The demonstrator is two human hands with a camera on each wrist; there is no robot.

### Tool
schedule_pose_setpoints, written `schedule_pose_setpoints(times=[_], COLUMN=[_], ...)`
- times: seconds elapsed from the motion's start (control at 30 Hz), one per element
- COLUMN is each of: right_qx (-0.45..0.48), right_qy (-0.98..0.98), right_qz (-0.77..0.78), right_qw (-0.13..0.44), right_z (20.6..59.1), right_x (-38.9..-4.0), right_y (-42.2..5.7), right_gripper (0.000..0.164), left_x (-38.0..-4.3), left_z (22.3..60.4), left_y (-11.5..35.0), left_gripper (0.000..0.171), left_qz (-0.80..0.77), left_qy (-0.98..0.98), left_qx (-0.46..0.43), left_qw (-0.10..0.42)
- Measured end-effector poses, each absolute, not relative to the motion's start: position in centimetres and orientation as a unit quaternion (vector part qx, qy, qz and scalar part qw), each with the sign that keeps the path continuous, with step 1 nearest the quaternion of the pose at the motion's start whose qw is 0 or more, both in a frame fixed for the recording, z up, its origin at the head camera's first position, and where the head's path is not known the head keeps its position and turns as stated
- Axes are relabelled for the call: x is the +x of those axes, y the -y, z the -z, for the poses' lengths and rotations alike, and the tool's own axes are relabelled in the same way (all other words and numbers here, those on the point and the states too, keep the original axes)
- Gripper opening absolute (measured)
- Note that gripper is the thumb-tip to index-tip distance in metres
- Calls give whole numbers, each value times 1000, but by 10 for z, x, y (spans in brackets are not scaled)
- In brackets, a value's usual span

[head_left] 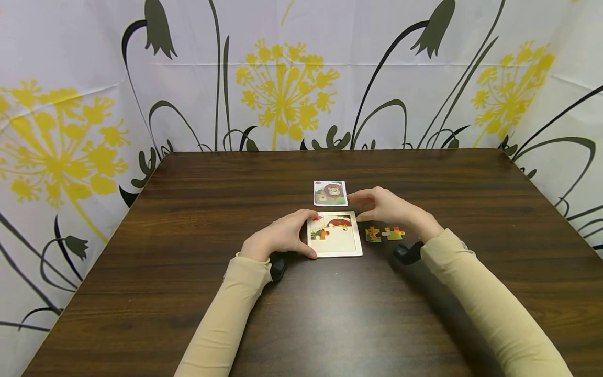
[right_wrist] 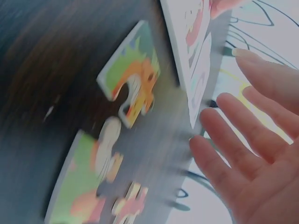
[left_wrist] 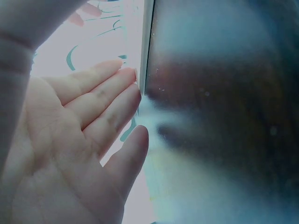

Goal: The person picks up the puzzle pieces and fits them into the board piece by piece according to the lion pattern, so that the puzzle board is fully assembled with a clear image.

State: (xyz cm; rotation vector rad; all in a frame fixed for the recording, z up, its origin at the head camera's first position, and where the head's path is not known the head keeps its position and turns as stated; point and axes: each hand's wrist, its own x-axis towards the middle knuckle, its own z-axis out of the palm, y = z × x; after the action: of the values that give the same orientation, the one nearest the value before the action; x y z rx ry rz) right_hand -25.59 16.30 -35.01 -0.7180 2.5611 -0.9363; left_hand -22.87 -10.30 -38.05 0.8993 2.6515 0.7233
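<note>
A white-framed puzzle tray (head_left: 335, 251) lies mid-table with several picture pieces along its top and left; the lower right shows bare backing. My left hand (head_left: 280, 235) holds the tray at its left side, thumb at the near corner and fingertips at the far corner. In the left wrist view the other fingers (left_wrist: 112, 112) are stretched out. My right hand (head_left: 393, 207) hovers around the tray's top right corner, thumb and fingers apart, nothing between them. Near it lie loose jigsaw pieces, an orange-and-green one (right_wrist: 148, 77) and a green one (right_wrist: 77, 179).
A picture card (head_left: 330, 193) with a lion lies just beyond the tray. Dark wood tabletop (head_left: 212, 199) surrounds everything. Behind the table hangs a white curtain (head_left: 188, 78) with yellow and grey flowers.
</note>
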Motion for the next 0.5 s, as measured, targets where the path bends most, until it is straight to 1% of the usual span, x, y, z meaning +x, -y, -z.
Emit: schedule_pose_setpoints(times=[0.13,0.23,0.37,0.5], right_qx=[-268,-275,-271,-264], right_qy=[-899,-899,-900,-902], right_qz=[311,304,305,310], right_qw=[150,155,157,144], right_z=[351,351,350,348], right_x=[-254,-253,-250,-249], right_y=[-173,-179,-188,-198], right_gripper=[56,60,65,65], left_x=[-228,-229,-229,-229], left_z=[380,381,380,380], left_y=[103,103,102,102], left_gripper=[86,87,88,88], left_qz=[-245,-244,-246,-248], left_qy=[-911,-911,-910,-909], left_qx=[309,310,311,311], left_qw=[124,123,124,126])
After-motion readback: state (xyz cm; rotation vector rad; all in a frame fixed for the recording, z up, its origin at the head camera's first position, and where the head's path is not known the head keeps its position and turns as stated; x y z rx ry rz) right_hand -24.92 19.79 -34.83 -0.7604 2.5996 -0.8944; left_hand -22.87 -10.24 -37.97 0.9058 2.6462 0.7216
